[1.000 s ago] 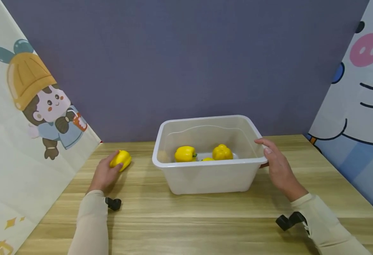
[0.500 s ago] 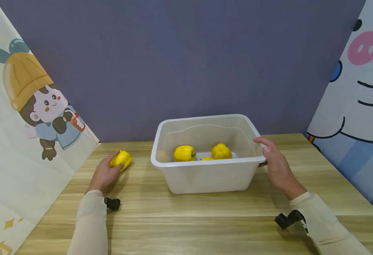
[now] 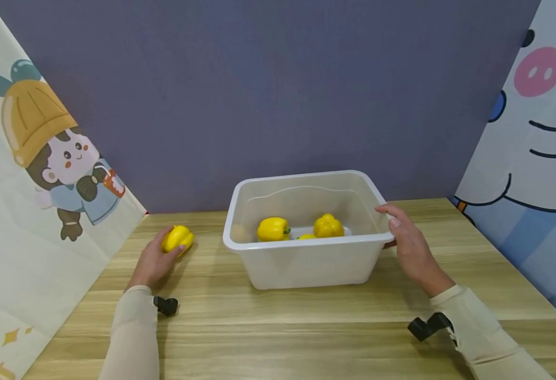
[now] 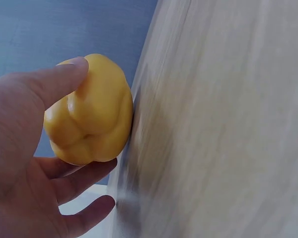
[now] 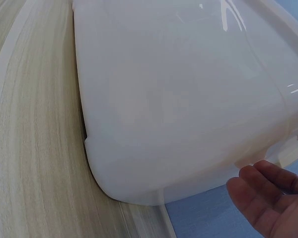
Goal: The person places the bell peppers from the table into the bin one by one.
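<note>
On the left of the table, my left hand point(image 3: 153, 262) holds a yellow bell pepper point(image 3: 179, 240), thumb on one side and fingers on the other. The left wrist view shows this bell pepper point(image 4: 92, 111) at the tabletop, with the thumb over its upper side and fingers beneath. A white plastic tub point(image 3: 306, 264) stands in the middle, several yellow bell peppers inside; one lies on its side point(image 3: 273, 229), and another point(image 3: 328, 226) sits to its right. My right hand point(image 3: 413, 250) grips the tub's right rim, thumb on top; in the right wrist view its fingers point(image 5: 260, 186) are under the rim.
The wooden table point(image 3: 278, 338) meets a dark grey-blue panel point(image 3: 278, 95) just behind the tub. Printed cartoon panels flank it, a capped child point(image 3: 76, 158) on the left and a pink-snouted figure point(image 3: 539, 72) on the right. Each wrist carries a black camera mount point(image 3: 165, 306).
The whole head view has shifted slightly sideways. Both hands keep their holds, the left on the bell pepper and the right on the tub's rim.
</note>
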{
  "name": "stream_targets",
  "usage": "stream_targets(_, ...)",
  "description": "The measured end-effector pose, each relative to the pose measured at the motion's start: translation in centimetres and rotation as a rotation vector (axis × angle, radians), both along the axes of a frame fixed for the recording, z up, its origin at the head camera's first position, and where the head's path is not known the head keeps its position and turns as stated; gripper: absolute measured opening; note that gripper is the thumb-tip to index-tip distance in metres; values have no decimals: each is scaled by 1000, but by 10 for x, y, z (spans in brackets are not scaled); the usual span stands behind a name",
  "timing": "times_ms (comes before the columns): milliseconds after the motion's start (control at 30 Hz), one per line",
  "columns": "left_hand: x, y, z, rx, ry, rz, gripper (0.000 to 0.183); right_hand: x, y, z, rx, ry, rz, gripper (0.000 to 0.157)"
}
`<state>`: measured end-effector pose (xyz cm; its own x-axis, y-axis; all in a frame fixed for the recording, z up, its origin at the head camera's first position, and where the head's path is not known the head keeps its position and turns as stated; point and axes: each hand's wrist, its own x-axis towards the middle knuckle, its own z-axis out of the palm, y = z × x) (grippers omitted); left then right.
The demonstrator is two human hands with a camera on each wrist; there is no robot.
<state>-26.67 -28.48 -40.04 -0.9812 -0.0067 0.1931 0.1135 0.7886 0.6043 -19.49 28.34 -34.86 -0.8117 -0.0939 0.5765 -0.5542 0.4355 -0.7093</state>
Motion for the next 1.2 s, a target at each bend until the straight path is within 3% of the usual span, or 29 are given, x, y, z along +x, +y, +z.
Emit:
stream_targets(333,-1,0,-4,6,18,7,71,0,1,0,32,1,-7,43)
stream_targets(767,2,1,0,3,60,0,63,-1,0,-2,7,11,-3,42)
stream_targets(1200,0,1,2,-5,36,-2,61,-1,1,-1,18,13,-13,42)
